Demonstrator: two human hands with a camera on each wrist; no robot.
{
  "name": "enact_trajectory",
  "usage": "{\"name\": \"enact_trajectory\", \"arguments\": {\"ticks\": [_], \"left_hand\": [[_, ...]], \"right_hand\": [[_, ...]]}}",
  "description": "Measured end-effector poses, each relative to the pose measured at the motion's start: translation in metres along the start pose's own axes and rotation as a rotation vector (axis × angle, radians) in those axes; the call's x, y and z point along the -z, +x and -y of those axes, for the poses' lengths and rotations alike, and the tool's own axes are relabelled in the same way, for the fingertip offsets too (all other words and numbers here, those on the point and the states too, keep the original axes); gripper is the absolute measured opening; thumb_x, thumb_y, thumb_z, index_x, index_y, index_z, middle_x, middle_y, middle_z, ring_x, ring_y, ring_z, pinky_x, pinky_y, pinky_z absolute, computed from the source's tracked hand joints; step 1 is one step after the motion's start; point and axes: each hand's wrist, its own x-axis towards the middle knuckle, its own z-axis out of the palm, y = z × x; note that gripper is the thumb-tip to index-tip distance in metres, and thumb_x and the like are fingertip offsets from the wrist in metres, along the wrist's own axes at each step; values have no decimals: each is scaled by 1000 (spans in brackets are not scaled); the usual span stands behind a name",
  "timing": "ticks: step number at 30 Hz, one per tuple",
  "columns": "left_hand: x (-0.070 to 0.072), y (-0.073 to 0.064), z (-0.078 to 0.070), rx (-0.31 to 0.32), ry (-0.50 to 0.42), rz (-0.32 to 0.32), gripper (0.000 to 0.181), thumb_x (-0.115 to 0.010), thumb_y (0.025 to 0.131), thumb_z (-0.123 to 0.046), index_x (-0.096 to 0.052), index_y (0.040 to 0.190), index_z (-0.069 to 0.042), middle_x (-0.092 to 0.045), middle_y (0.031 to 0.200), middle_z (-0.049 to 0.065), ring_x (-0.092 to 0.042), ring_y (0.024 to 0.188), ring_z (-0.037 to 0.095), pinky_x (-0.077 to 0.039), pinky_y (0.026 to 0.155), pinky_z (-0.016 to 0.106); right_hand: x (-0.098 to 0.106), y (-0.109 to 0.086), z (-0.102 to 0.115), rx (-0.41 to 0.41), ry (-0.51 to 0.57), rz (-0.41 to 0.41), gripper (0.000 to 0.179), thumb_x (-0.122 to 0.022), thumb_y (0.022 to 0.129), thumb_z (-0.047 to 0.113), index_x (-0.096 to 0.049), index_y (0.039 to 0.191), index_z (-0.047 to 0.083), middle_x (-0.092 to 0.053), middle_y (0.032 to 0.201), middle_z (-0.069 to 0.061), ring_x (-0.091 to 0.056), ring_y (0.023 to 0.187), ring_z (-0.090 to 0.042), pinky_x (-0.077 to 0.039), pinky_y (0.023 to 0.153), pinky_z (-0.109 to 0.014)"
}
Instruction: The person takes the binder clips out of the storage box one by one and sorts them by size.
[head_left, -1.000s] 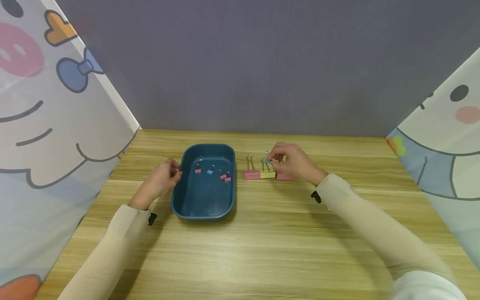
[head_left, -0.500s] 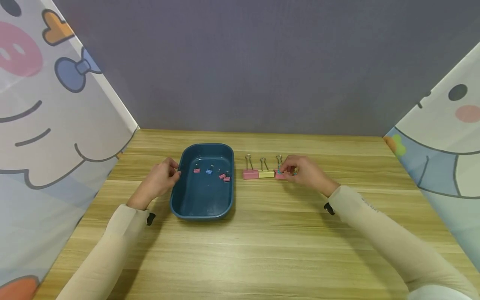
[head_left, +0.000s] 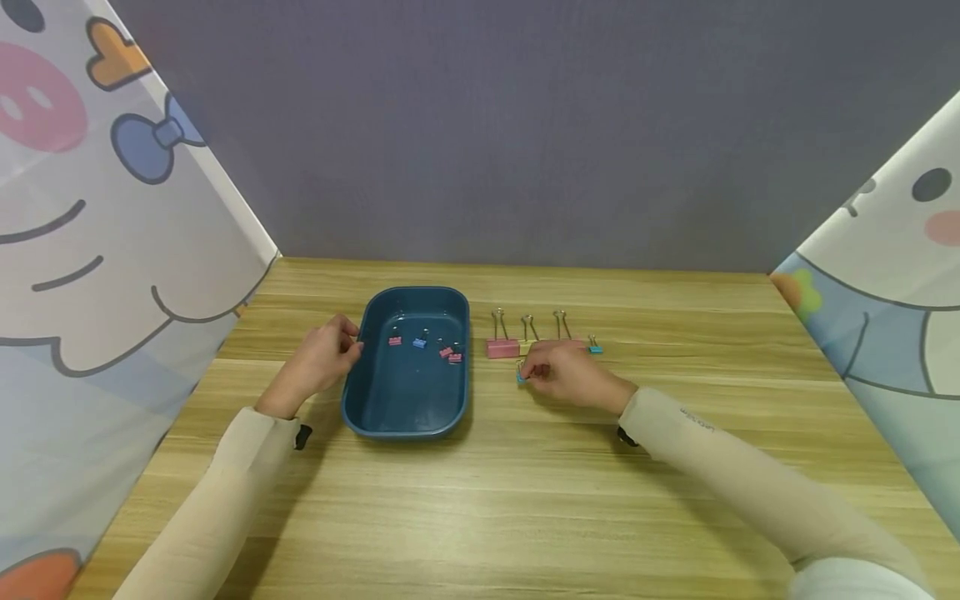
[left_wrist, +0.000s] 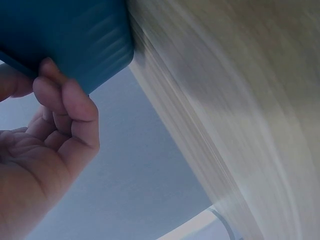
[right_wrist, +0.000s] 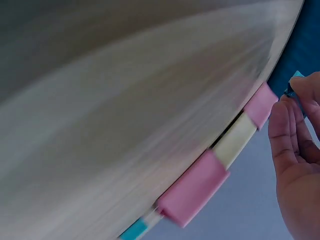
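My left hand (head_left: 322,358) pinches the left rim of a dark blue plastic tray (head_left: 405,435); the left wrist view shows the curled fingers (left_wrist: 75,107) right at that rim. Small pink and blue binder clips lie inside the tray, among them a blue one (head_left: 420,343). To the right of the tray, my right hand (head_left: 573,375) pinches a small light-blue binder clip (head_left: 521,377) between thumb and fingertips, in front of a row of larger clips. That row has a pink clip (head_left: 502,348), a yellow clip (right_wrist: 235,140) and another pink clip (right_wrist: 195,187), partly hidden in the head view.
A second small light-blue binder clip (head_left: 595,347) stands at the row's right end. Everything is on a wood-grain table (head_left: 510,517). A grey wall (head_left: 525,142) rises behind it, with cartoon-printed panels on both sides.
Holding the small light-blue clip, my right hand has passed rightward over the row, then come left and nearer me, uncovering the light-blue clip at the row's end. My left hand stays at the tray.
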Motion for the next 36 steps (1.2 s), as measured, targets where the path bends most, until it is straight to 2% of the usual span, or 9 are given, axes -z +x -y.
{"name": "enact_trajectory", "arguments": {"ticks": [8, 13, 18, 27, 31, 36], "left_hand": [[1, 0, -1, 2, 10, -1, 21, -55, 93, -7, -49, 107, 7, -63, 87, 18, -58, 70, 25, -49, 63, 38], [1, 0, -2, 11, 6, 1, 22, -56, 92, -6, -49, 108, 8, -62, 87, 18, -58, 70, 24, -50, 62, 37], [0, 0, -3, 11, 0, 6, 21, -56, 92, -6, -49, 107, 8, -62, 87, 19, -58, 69, 24, -50, 62, 36], [0, 0, -2, 5, -1, 4, 21, -56, 92, -6, -49, 107, 8, -62, 87, 19, -58, 70, 25, -50, 62, 37], [0, -1, -1, 12, 2, 5, 22, -56, 92, -6, -49, 108, 9, -62, 88, 20, -58, 71, 25, -50, 63, 37], [0, -1, -1, 9, 0, 0, 22, -56, 92, -5, -49, 108, 9, -63, 89, 21, -59, 72, 26, -51, 63, 38]], "right_hand": [[-13, 20, 9, 5, 13, 59, 10, -71, 82, 2, -69, 86, 11, -63, 88, 5, -57, 80, -8, -48, 71, -22], [-19, 30, 12, 13, -5, 91, 10, -71, 81, 1, -69, 85, 10, -63, 85, 4, -56, 77, -7, -48, 69, -22], [-23, 34, 11, 2, 5, 122, 12, -71, 79, -2, -69, 84, 9, -62, 83, 3, -55, 72, -5, -48, 65, -20], [-21, 36, 14, -47, 5, 166, 13, -71, 79, -2, -69, 84, 9, -61, 82, 5, -54, 71, -5, -48, 63, -21], [-20, 35, 15, -47, 3, 166, 12, -71, 79, -1, -69, 84, 9, -61, 82, 4, -54, 70, -5, -47, 63, -21], [-12, 34, 18, -38, 7, 112, 11, -69, 79, -1, -69, 85, 8, -61, 83, 3, -53, 71, -7, -47, 63, -22]]}}
